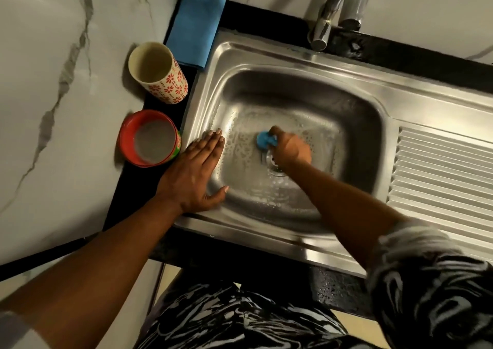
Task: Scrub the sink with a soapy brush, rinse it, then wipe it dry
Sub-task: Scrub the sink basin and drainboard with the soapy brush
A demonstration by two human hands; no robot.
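**Scrubbing the basin floor, braced on the rim**

Scrubbing is the step in hand, by my reckoning. My right hand [292,148] reaches down into the sink [306,58] at the middle of the frame, fingers curled round the blue brush [265,140], which sits on the basin floor just above and left of the drain [274,166]. I grip it low and close so my weight goes straight into the bristles. Suds [238,142] bead the steel to the left of the brush, so the soap is on.

My left hand [197,172] lies flat with straight fingers on the sink's left rim, holding nothing, thumb spread toward the basin. It props me up while I lean in.

Everything else waits along the dark ledge at the left of the frame, out of the splash but within reach. The red tub [149,139], with pale cloudy liquid in it, stands just beside my left hand, likely the soapy water for dipping. Above it is the flowered cup [157,72], and at the upper left the folded blue cloth [197,26], dry-looking and kept for wiping last. No water shows at the tap [320,31] at the top, so rinsing has not begun.
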